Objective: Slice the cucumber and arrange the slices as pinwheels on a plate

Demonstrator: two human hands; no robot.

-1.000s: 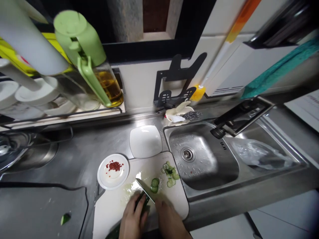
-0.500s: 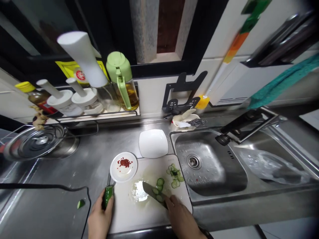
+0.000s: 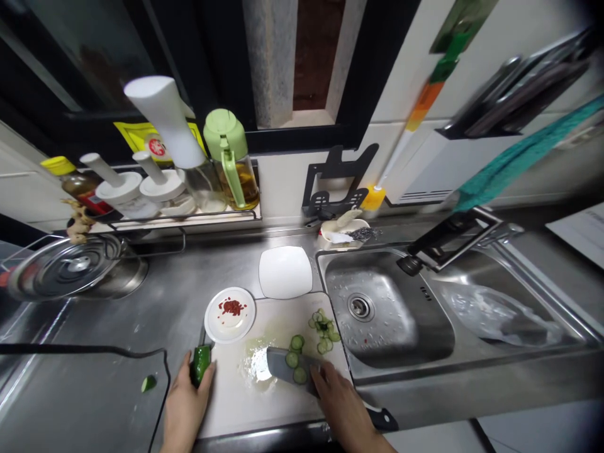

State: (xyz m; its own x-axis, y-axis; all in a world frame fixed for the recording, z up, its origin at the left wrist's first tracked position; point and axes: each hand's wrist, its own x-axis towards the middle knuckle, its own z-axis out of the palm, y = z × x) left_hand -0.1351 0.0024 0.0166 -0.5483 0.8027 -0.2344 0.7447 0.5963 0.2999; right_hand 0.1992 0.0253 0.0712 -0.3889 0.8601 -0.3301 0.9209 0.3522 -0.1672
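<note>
My left hand (image 3: 185, 394) is closed around a short green cucumber piece (image 3: 201, 363) at the left edge of the white cutting board (image 3: 226, 409). My right hand (image 3: 337, 393) grips a kitchen knife (image 3: 280, 367) over the board, with its fingers on the blade. The black handle shows beyond the wrist, and the blade points left, its broad side facing up. A few cucumber slices (image 3: 292, 359) lie on or against the blade; which of them touch it I cannot tell. More cucumber slices (image 3: 324, 331) are heaped at the board's right side.
A round plate with red bits (image 3: 230, 330) overlaps the board's far left corner. Behind the board sits a white square plate (image 3: 285, 272). The sink (image 3: 391, 321) is at the right. A cucumber end (image 3: 148, 383) and a black cord (image 3: 94, 348) lie on the left counter.
The knife blade has turned flatter, showing more of its broad side, and its handle has come into sight. The slices at the blade have shifted slightly. My left hand still holds the cucumber piece.
</note>
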